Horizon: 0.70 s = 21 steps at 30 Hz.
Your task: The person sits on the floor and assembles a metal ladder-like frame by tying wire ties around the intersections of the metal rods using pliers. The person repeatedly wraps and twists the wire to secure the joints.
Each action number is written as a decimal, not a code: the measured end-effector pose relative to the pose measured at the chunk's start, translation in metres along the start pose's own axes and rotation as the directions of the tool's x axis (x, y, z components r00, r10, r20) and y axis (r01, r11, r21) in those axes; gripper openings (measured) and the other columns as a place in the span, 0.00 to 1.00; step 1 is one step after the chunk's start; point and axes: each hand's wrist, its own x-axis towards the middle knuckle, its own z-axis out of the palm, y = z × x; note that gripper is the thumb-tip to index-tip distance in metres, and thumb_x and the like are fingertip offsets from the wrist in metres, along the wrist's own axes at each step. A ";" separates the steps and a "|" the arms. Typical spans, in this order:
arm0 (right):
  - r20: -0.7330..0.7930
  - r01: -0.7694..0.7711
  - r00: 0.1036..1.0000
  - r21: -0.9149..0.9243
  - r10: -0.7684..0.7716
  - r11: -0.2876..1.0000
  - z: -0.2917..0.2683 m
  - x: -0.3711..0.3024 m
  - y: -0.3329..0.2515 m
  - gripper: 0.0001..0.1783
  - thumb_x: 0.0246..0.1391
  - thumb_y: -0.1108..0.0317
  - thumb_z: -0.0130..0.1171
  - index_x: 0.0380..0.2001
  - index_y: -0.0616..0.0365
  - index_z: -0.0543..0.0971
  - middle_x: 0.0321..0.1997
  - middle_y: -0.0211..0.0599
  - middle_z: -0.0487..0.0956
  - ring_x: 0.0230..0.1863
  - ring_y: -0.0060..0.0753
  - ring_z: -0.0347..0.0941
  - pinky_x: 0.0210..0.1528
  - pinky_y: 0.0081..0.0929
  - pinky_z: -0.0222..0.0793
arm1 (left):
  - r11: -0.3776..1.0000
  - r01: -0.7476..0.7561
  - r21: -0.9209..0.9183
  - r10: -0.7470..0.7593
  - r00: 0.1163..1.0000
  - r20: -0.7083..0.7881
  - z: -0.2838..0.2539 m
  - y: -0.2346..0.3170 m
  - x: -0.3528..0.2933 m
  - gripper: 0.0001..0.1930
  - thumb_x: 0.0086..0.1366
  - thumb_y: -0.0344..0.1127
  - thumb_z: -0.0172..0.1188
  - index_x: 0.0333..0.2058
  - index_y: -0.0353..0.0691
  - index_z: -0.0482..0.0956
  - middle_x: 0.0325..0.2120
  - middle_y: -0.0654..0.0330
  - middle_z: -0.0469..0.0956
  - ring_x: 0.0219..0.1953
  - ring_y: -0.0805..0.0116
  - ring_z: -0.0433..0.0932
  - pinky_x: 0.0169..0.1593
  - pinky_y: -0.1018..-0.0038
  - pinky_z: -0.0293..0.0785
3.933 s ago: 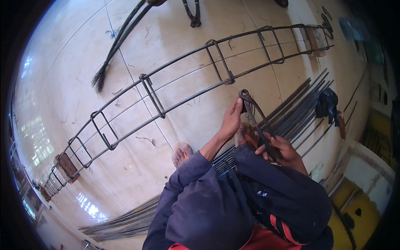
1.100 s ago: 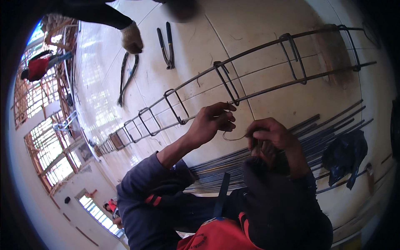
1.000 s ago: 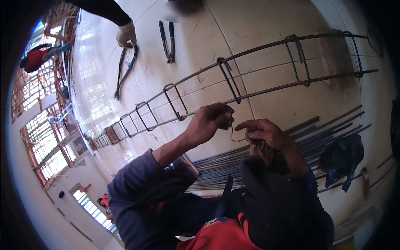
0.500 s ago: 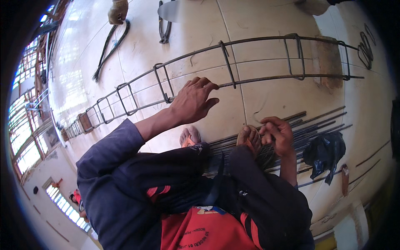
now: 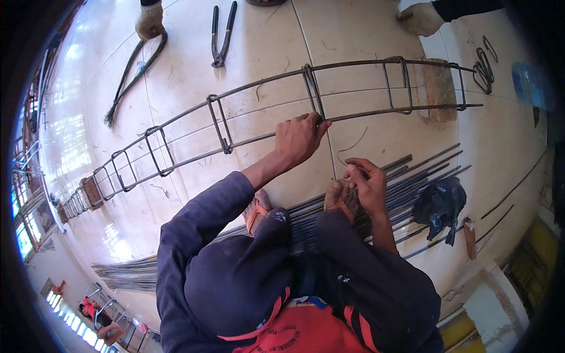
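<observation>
A long, narrow rebar cage point(image 5: 365, 113) with square stirrups lies across the tiled floor before me. My left hand point(image 5: 299, 139) is closed on its near bar, right beside a stirrup point(image 5: 312, 88). Lower and to the right, my right hand point(image 5: 366, 181) pinches a thin piece of tie wire point(image 5: 357, 141), whose curved end sticks up toward the cage. A brick point(image 5: 436, 88) lies under the cage's right end, and another brick point(image 5: 90, 193) stands at its far left part.
Steel rods point(image 5: 306, 220) lie beneath my feet, with a black plastic bag point(image 5: 440, 203) on their right. Pincers point(image 5: 220, 44) rest beyond the cage. A co-worker's gloved hand point(image 5: 149, 22) holds a wire bundle point(image 5: 126, 82); another gloved hand point(image 5: 421, 19) is at top right. Loose stirrups point(image 5: 484, 72) lie right.
My left hand has slid right along the near bar to the stirrup and closed there. My right hand still holds the wire, now raised more upright. The view has shifted somewhat.
</observation>
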 end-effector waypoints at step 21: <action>0.102 0.071 0.995 -0.552 -0.018 0.831 0.009 -0.004 -0.007 0.13 0.45 0.62 0.66 0.32 0.58 0.84 0.27 0.45 0.82 0.28 0.37 0.80 0.33 0.29 0.74 | 0.990 -0.140 -0.030 0.135 0.981 -0.142 0.007 -0.014 -0.003 0.18 0.64 0.50 0.53 0.29 0.41 0.79 0.23 0.55 0.79 0.25 0.51 0.79 0.25 0.60 0.73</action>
